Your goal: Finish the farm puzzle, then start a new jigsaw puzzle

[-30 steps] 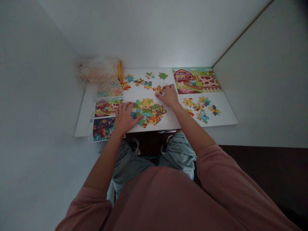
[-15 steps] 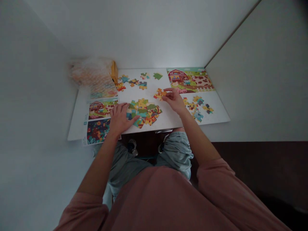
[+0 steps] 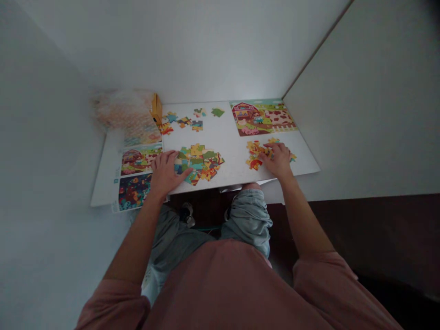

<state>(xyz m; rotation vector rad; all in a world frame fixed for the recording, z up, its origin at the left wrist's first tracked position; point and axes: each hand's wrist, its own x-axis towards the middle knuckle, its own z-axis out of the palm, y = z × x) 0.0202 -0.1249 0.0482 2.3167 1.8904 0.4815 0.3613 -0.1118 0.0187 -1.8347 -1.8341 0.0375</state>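
My left hand (image 3: 166,173) lies open on the white board, fingers spread, at the left edge of a cluster of joined puzzle pieces (image 3: 197,160). Its thumb touches the lower left of that cluster. At the right, my right hand (image 3: 277,159) reaches down into a group of loose pieces, its thumb and fingers bent around a yellow puzzle piece (image 3: 267,151) that is partly hidden. Just left of those fingertips are an orange piece (image 3: 253,147) and a red-and-orange piece (image 3: 255,163). More pieces beneath the hand are covered.
A farm picture (image 3: 263,118) lies at the back right of the white board (image 3: 237,169). Several loose pieces (image 3: 184,122) are spread at the back left, near a yellow box (image 3: 156,108). A sheet of small pictures (image 3: 135,192) and a blurred plastic-wrapped bundle (image 3: 120,110) occupy the left side.
My right hand has moved right and nearer, from the middle of the board to the right-hand group. The orange piece it held now lies there. My left hand stays beside the joined pieces.
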